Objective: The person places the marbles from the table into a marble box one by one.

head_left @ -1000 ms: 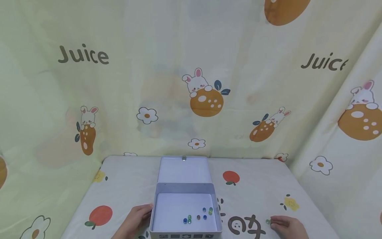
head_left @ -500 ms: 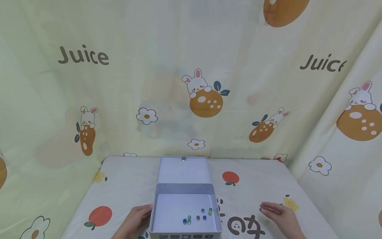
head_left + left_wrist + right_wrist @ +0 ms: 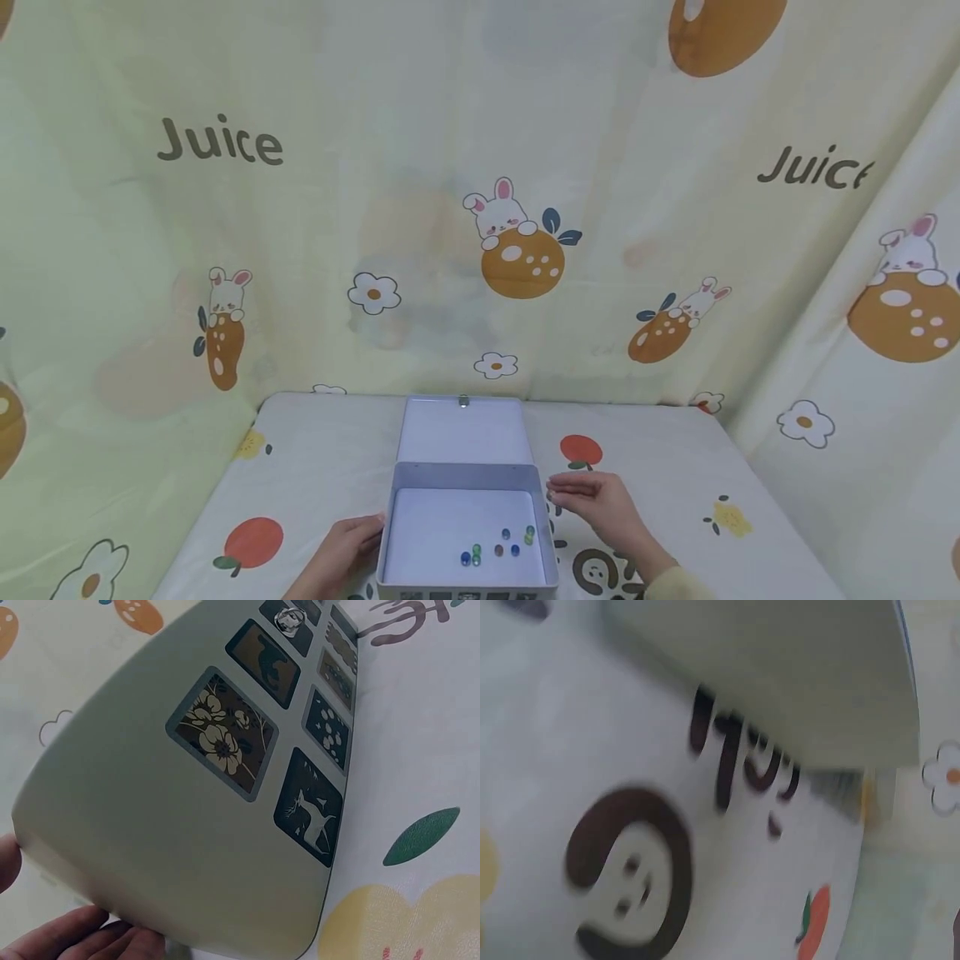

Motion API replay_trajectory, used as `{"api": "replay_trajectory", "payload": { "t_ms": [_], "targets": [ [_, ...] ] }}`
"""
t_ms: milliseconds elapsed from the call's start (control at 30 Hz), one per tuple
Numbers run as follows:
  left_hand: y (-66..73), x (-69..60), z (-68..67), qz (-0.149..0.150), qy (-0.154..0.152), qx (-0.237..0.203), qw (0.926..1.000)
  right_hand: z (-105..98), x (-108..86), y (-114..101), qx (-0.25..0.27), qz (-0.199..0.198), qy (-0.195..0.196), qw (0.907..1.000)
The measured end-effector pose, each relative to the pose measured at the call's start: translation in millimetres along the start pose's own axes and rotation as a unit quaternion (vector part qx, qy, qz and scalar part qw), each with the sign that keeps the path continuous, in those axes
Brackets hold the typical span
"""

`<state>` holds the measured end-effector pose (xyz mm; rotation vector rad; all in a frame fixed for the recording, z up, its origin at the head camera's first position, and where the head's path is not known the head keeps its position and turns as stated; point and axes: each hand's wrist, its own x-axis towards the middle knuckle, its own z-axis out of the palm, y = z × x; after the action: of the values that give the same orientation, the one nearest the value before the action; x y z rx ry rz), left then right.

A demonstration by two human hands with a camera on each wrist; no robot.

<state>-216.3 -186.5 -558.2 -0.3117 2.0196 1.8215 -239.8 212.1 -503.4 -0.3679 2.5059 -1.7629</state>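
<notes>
A white hinged-lid box (image 3: 468, 587) stands with its lid (image 3: 463, 433) laid back. Several small glass marbles, such as a blue marble (image 3: 466, 558) and a brown marble (image 3: 498, 550), lie in its front right half. Against the box's left wall my left hand (image 3: 341, 550) holds it; in the left wrist view the fingers (image 3: 82, 937) meet the wall's edge. My right hand (image 3: 596, 504) is just outside the right wall, fingertips together, pinching a marble they mostly hide. The right wrist view shows the box's outer wall (image 3: 780, 682) but not the hand's grip.
Beneath the box is a white tablecloth (image 3: 322, 450) printed with fruit and dark lettering. A patterned curtain (image 3: 420, 208) hangs close behind, with another panel (image 3: 892, 433) along the right side. The lid's metal clasp (image 3: 463, 402) faces the back.
My right hand has lifted a green marble off the cloth and come left to the box. Inside, one blue marble has rolled slightly left and forward. My left hand has stayed put.
</notes>
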Motion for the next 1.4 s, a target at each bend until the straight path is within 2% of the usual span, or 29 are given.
{"api": "replay_trajectory", "payload": {
  "t_ms": [100, 200, 367, 700, 933, 1100, 1233, 1300, 1400],
  "targets": [
    [0.0, 0.7, 0.6, -0.002, -0.004, 0.000, 1.0000, 20, 10.6, -8, -0.002, -0.013, -0.027, 0.9996],
    [0.0, 1.3, 1.2, -0.008, -0.007, -0.001, 0.9999, 36, 18.5, -15, 0.009, 0.003, -0.050, 0.9987],
    [-0.1, 2.0, 1.8, -0.011, -0.008, -0.005, 0.9999, 53, 25.5, -23, 0.018, 0.024, -0.064, 0.9975],
    [-1.6, 2.2, 0.3, -0.004, -0.010, 0.005, 0.9999, 58, 28.2, -26, 0.024, 0.018, -0.073, 0.9969],
    [-4.1, 4.5, -2.1, -0.011, -0.007, -0.005, 0.9999, 56, 25.9, -27, 0.015, 0.029, -0.057, 0.9978],
    [-4.7, 3.8, -0.7, -0.005, -0.006, -0.002, 1.0000, 43, 17.7, -16, 0.007, 0.028, -0.042, 0.9987],
    [-4.6, 3.7, 0.6, 0.000, -0.007, 0.002, 1.0000, 16, 2.6, 9, -0.009, 0.029, -0.005, 0.9995],
    [-4.3, 3.9, -0.1, 0.000, -0.007, 0.001, 1.0000, -2, -7.3, 23, -0.020, 0.049, 0.026, 0.9983],
    [-4.4, 3.1, -2.2, 0.001, -0.005, 0.002, 1.0000, -30, -23.9, 44, -0.040, 0.107, 0.077, 0.9905]
  ]
}}
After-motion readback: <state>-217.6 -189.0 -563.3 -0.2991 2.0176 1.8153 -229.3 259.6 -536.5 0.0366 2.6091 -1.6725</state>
